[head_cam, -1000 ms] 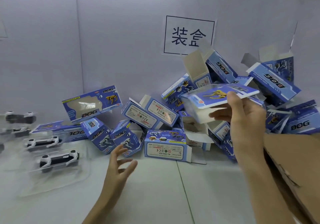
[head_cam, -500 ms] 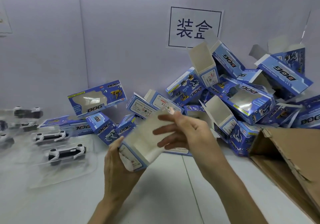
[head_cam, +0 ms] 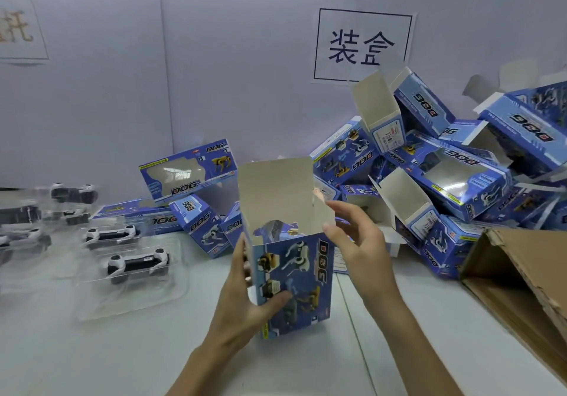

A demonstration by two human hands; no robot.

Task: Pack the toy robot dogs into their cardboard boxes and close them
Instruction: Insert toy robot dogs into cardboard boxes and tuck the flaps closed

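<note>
Your left hand shows its thumb and palm, but its fingers pass behind the held box, mostly out of sight. You cannot tell whether your right hand touches the side flap. The toy dogs on your left are blurred in their clear trays, and the farthest run off the left edge. The left wall sign is cut off and smeared. The brown carton leaves the frame at right and below. Small print on the piled boxes is unreadable.

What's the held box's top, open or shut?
Open. The box stands upright in the left hand, its top flap raised and the mouth uncovered.
</note>
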